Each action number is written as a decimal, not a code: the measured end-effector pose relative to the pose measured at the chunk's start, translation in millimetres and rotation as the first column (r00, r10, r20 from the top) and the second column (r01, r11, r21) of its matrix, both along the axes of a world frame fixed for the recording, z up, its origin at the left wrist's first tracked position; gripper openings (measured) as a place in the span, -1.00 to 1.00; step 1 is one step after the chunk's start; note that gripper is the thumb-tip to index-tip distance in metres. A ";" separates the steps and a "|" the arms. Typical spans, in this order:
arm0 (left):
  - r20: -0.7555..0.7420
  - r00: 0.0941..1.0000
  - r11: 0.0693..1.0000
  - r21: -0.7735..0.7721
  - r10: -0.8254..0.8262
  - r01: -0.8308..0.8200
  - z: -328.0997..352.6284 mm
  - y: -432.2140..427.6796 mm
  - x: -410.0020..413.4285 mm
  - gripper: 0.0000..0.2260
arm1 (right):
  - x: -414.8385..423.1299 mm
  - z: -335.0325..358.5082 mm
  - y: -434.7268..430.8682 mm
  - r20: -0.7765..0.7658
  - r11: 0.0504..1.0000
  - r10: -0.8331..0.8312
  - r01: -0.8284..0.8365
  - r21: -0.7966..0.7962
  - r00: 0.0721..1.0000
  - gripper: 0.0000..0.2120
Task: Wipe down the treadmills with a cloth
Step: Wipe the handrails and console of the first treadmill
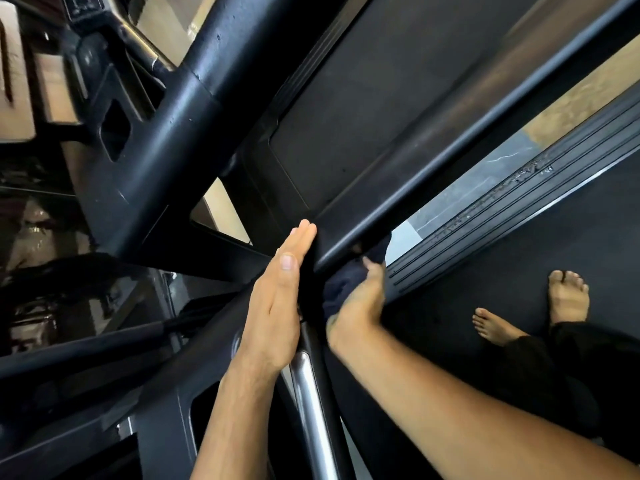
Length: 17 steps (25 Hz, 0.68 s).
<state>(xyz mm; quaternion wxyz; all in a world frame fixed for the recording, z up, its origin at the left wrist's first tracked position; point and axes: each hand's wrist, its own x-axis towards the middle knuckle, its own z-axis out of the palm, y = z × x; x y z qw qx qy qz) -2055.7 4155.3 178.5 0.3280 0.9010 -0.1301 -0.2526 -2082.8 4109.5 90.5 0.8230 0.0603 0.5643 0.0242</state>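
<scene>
I look steeply down over a black treadmill. Its console frame [194, 109] fills the upper left, and a long black side rail [433, 174] runs diagonally to the upper right. My left hand [277, 296] lies flat with straight fingers against the left side of the rail's lower end. My right hand [360, 303] grips a dark navy cloth [341, 289] bunched against the rail's right side; the cloth is mostly hidden by the hand and rail. A silver handlebar tube [311, 407] runs down between my forearms.
The treadmill's black belt [519, 258] lies at right, with my bare feet [568, 296] on it and a ribbed side strip [512, 216] along its edge. Pale floor tiles [460, 195] show beyond the strip. More dark gym machinery [52, 271] crowds the left.
</scene>
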 end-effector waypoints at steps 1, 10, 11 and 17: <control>-0.008 1.000 1.000 -0.015 0.002 -0.002 1.3 0.8 0.9 -0.44 | 0.7 -13.0 1.6 0.081 0.996 -0.015 0.008 0.086 0.997 -0.64; 0.094 0.996 1.000 0.030 0.000 -0.002 -6.8 -11.2 -1.4 -0.40 | 11.3 -30.6 -6.6 0.246 0.960 -0.247 0.203 0.191 0.937 -0.45; 0.092 0.996 1.000 0.027 0.006 -0.008 -5.9 -12.4 -0.1 -0.40 | 11.8 -25.4 -2.9 0.231 0.965 -0.238 0.202 0.170 0.943 -0.43; 0.160 0.980 0.990 0.094 -0.117 0.103 -3.6 -33.5 -8.2 -0.53 | 17.9 -41.1 -31.3 0.148 0.959 -0.281 0.275 0.062 0.948 -0.47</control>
